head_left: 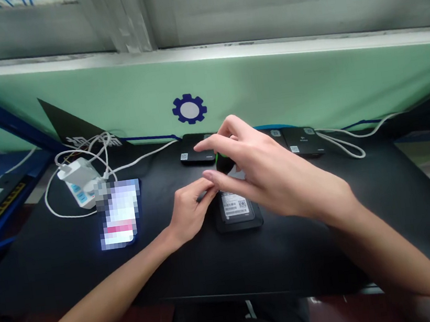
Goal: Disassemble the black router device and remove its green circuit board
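My right hand [264,173] arches over the middle of a black table, its fingers around a small black object with a green edge [223,162]. My left hand [189,212] is close by, its fingertips pinching a thin dark item [202,196] too small to identify. Below both hands lies a black device in a case [239,221], its white QR-code label [235,205] facing up. Two similar black units [197,155] [303,141] lie at the back, one on each side of my right hand, which hides part of the space between them.
A smartphone with a lit, pixelated screen [121,214] lies left of my hands. Behind it is a white power strip [79,186] with a plugged-in charger and white cables. A black network switch [0,202] sits at far left, and a green wall panel [288,88] backs the table.
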### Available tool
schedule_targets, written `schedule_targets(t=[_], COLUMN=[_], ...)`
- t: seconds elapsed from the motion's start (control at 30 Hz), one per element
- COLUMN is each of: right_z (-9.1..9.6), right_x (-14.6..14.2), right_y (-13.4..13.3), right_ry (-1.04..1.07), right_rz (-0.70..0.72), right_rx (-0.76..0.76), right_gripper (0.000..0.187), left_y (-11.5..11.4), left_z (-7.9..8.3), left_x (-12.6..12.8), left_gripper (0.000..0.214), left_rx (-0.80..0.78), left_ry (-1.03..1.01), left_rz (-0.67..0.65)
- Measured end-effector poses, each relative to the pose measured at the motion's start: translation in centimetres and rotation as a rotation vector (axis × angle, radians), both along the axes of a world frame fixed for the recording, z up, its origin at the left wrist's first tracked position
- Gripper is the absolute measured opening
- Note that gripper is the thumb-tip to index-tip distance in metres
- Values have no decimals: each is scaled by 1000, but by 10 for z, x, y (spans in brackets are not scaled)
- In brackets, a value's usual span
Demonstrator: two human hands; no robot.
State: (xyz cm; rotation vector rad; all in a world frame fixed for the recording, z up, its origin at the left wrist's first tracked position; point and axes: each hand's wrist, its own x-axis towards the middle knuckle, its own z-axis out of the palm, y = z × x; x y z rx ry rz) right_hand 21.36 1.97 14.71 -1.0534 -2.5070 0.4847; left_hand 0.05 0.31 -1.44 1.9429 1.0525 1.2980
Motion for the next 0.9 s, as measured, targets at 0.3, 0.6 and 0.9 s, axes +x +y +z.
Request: schedule_targets(t=[0.3, 0.6, 0.9], right_z=[-3, -1, 0], right_x=[-1, 1, 3], right_y=[0, 5, 15], right_ry=[43, 162, 261], right_rz=[-54, -63, -51], right_rx=[102, 18, -42], right_gripper=[42, 39, 30], left_y=[-7, -11, -5], left_z=[1, 1, 4], left_x=[-1, -4, -9], left_gripper=[71, 120, 112], left_rx=[-69, -181, -220], left_ry=[205, 346, 362], left_rz=[-101, -279, -323])
